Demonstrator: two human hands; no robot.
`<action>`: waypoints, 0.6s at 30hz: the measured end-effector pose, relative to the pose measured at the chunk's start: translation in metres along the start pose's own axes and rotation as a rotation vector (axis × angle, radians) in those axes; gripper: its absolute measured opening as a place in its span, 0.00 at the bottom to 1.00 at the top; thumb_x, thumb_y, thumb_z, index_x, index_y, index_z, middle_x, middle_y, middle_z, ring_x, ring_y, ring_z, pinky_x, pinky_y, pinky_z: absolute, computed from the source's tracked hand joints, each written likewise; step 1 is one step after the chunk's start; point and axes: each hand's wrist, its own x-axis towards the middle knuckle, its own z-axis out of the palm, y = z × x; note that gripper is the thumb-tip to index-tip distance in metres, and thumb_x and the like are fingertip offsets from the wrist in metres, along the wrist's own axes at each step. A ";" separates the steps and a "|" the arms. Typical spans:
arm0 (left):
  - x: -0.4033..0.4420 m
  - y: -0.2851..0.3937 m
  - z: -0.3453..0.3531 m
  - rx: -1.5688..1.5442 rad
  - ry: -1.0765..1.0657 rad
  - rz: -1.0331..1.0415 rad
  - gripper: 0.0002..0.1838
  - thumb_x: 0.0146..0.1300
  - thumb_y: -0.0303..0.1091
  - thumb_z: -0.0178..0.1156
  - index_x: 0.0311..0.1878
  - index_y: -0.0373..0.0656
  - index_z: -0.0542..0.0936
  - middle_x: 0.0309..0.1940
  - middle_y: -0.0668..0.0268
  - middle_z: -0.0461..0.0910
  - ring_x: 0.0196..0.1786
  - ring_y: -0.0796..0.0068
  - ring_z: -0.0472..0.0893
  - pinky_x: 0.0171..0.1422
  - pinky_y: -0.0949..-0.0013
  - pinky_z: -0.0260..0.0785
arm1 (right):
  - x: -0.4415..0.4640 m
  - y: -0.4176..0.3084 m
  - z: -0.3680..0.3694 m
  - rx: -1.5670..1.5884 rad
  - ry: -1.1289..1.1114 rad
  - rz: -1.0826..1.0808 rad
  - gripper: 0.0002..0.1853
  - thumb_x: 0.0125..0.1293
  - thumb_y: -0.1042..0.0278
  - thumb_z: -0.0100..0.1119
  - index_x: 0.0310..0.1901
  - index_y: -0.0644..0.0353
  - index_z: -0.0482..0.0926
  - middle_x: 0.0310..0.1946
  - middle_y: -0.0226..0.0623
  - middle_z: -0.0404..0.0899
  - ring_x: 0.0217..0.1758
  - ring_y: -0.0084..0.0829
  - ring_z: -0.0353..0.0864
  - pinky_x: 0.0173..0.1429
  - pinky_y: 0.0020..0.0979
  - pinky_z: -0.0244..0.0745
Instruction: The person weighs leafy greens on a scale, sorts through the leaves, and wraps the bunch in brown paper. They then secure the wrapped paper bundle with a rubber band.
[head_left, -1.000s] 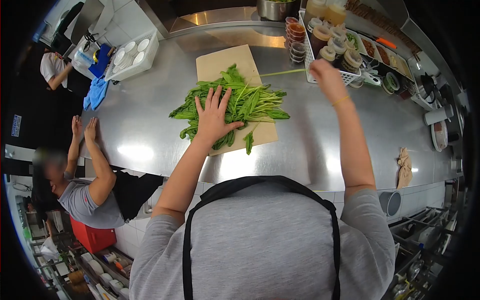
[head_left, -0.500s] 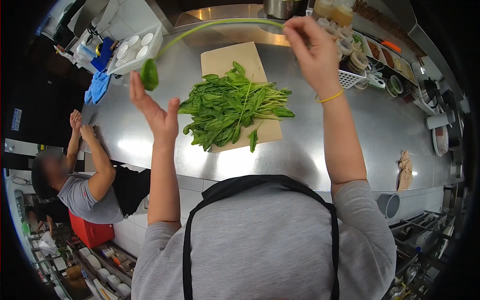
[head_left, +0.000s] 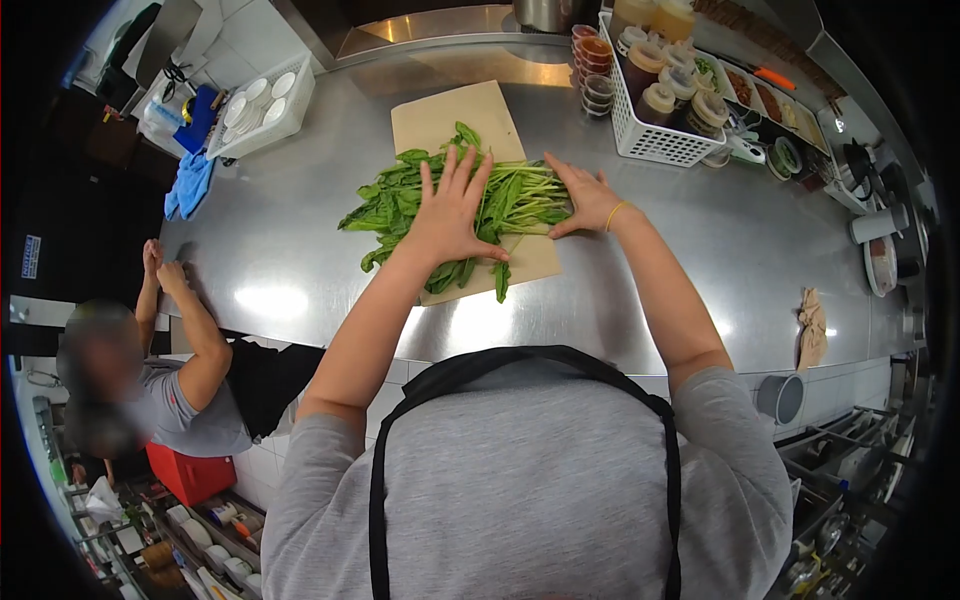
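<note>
A pile of leafy greens (head_left: 385,205) with long pale stems lies across a sheet of brown paper or board (head_left: 455,112) on the steel counter. My left hand (head_left: 455,210) rests on top of the leaves, fingers spread and pointing away from me. At the stem ends, my right hand (head_left: 588,198) touches the right side of the pile, its thumb and fingers apart. Between my hands the stems run roughly side by side. One leaf (head_left: 502,282) hangs toward me over the near edge of the brown sheet.
A white basket of sauce bottles (head_left: 665,145) stands at the back right, beside stacked sauce cups (head_left: 596,70). White dishes fill a basket (head_left: 265,135) at the back left, near a blue cloth (head_left: 188,185). Another person (head_left: 195,385) stands at the left. A crumpled brown cloth (head_left: 811,325) lies far right.
Both hands have come down onto the pile. The single long stem with a leaf that my right hand held up is no longer in the air.
</note>
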 end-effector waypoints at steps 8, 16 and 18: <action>0.039 -0.028 0.026 -0.072 -0.266 -0.080 0.72 0.23 0.65 0.72 0.72 0.51 0.40 0.65 0.51 0.58 0.67 0.52 0.58 0.67 0.43 0.46 | -0.014 0.030 0.029 0.595 0.588 -0.058 0.24 0.48 0.59 0.69 0.48 0.53 0.74 0.42 0.36 0.74 0.52 0.36 0.70 0.59 0.36 0.64; 0.058 -0.044 0.028 -0.116 -0.388 -0.119 0.68 0.27 0.56 0.72 0.72 0.58 0.40 0.63 0.55 0.60 0.66 0.53 0.59 0.64 0.43 0.50 | -0.026 0.019 0.040 0.287 0.590 0.075 0.07 0.50 0.65 0.65 0.29 0.51 0.77 0.34 0.26 0.72 0.46 0.30 0.71 0.53 0.38 0.58; 0.058 -0.046 0.029 -0.111 -0.394 -0.116 0.68 0.27 0.55 0.72 0.72 0.60 0.40 0.63 0.55 0.59 0.66 0.54 0.59 0.64 0.43 0.49 | -0.022 0.016 0.044 0.224 0.583 0.062 0.06 0.49 0.65 0.65 0.30 0.50 0.78 0.34 0.25 0.72 0.45 0.29 0.71 0.53 0.38 0.56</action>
